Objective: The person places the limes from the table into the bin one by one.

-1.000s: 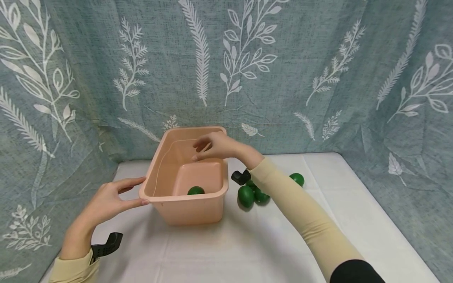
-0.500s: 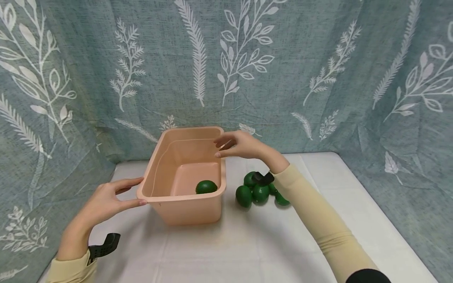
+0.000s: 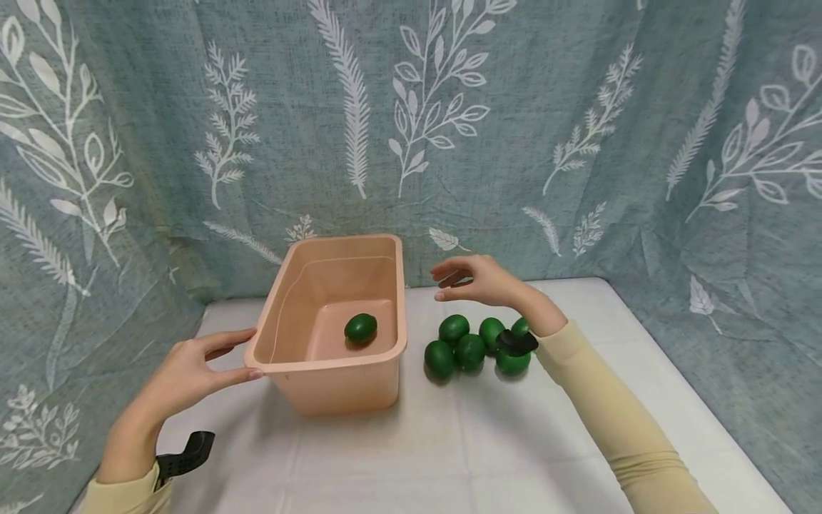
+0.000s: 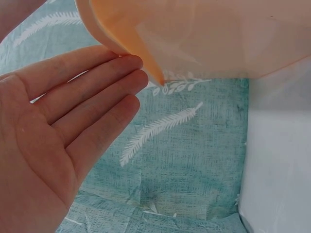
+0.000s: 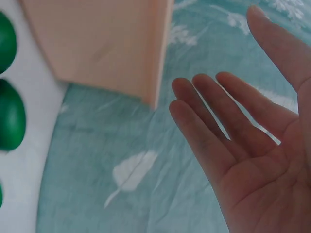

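The left hand, fingers straight, touched the near left corner of the bin, one fruit inside. The right hand, grip wide, hovered near the other fruits at right.

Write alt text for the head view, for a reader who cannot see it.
A left hand touches the near left corner of a peach plastic bin holding one green oval object. The right hand, holding nothing, hangs near six similar green objects on a white-covered table.

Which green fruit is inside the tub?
The lone green fruit on the floor of the peach tub; the other fruits are on the white cloth outside.
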Motion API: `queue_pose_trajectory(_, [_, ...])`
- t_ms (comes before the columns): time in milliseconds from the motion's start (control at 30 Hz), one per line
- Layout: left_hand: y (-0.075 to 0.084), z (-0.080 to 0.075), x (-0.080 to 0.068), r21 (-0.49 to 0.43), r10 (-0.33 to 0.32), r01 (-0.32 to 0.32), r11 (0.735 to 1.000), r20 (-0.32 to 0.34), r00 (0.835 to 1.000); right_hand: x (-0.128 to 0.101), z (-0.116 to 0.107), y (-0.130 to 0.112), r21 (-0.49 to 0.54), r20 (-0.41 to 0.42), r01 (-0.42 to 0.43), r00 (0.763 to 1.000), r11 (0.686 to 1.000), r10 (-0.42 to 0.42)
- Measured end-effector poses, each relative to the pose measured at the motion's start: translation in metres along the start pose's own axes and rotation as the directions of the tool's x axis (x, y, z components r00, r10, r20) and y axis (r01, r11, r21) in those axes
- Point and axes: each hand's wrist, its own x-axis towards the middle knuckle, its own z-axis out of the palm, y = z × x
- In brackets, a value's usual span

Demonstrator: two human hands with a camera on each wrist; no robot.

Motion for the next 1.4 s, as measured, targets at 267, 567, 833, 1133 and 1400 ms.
queue_pose_trajectory(267, [0.000,0.000,0.000,0.009,0.005,-0.005,1.000,-0.004,1.000,-0.030,-0.011,0.042,-0.001,-0.037,-0.052,0.998,0.999,0.051])
queue_pose_trajectory(567, [0.001,0.001,0.001,0.017,0.008,-0.008,1.000,-0.013,1.000,-0.062,-0.018,0.093,0.017,-0.082,-0.168,0.982,0.986,0.169])
queue_pose_trajectory(833, [0.000,0.002,0.002,0.014,-0.001,0.001,1.000,-0.008,1.000,-0.081,-0.023,0.131,-0.026,-0.152,-0.221,0.965,0.975,0.215])
queue_pose_trajectory(1133, [0.000,-0.001,0.004,-0.006,-0.005,0.005,1.000,0.016,1.000,-0.090,-0.022,0.154,-0.023,-0.163,-0.297,0.943,0.955,0.289])
queue_pose_trajectory(1400, [0.000,-0.005,0.005,-0.008,-0.025,0.026,1.000,0.043,0.999,-0.094,-0.013,0.171,0.017,-0.118,-0.309,0.944,0.951,0.309])
